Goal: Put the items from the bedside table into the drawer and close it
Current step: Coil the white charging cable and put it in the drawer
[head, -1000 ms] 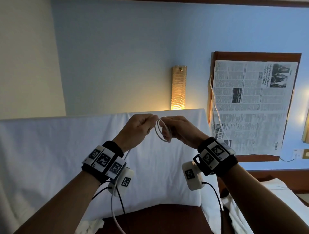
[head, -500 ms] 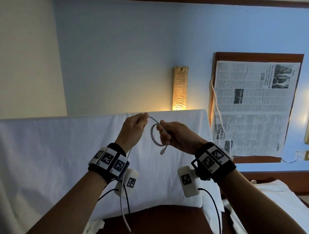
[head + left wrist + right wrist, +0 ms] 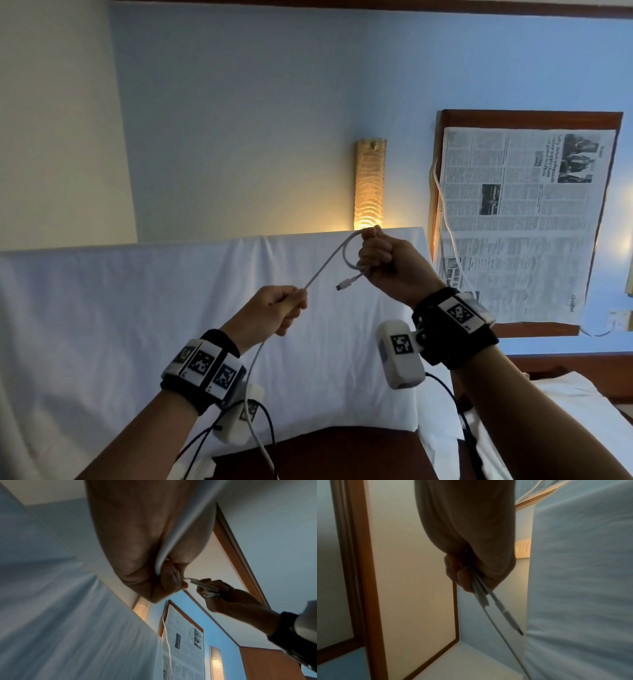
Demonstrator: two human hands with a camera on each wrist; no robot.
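Observation:
A white charging cable (image 3: 327, 262) is stretched in the air between my two hands. My right hand (image 3: 383, 263) grips a small coil of it, with the plug end (image 3: 347, 283) sticking out to the left. My left hand (image 3: 274, 310) pinches the cable lower down, and the rest hangs past my left wrist. In the left wrist view the cable (image 3: 173, 536) runs along my palm into my curled fingers. The right wrist view shows several strands (image 3: 479, 588) held in my fist and the plug (image 3: 510, 619) pointing down. The bedside table and its drawer are out of view.
A white-covered headboard (image 3: 137, 325) fills the lower half of the head view. A lit wall lamp (image 3: 369, 185) hangs above it. A framed newspaper (image 3: 520, 219) with another white cord (image 3: 448, 226) is at the right. Dark wood (image 3: 342, 455) lies at the bottom.
My hands have drawn apart: the right rose with the coil, the left dropped down and left, so the cable is now stretched between them.

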